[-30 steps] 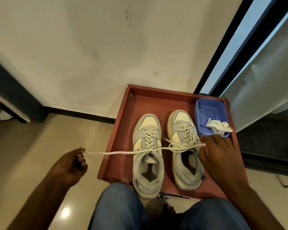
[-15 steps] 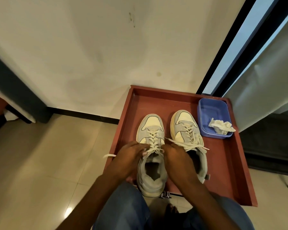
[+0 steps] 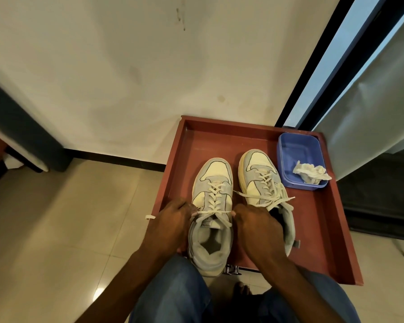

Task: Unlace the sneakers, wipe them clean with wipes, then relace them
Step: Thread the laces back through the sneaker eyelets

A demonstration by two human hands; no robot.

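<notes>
Both hands have drawn slightly apart since half a second ago, pulling the lace (image 3: 214, 212) taut across the left sneaker (image 3: 212, 213); the left hand (image 3: 170, 220) pinches one end, its tip poking out past the knuckles, and the right hand (image 3: 254, 221) pinches the other; the right sneaker (image 3: 264, 183) sits just beside it, laced, ends loose; both are pale grey with cream panels, on a red tray (image 3: 324, 229); a crumpled wipe (image 3: 310, 172) lies in a blue tub (image 3: 299, 148).
</notes>
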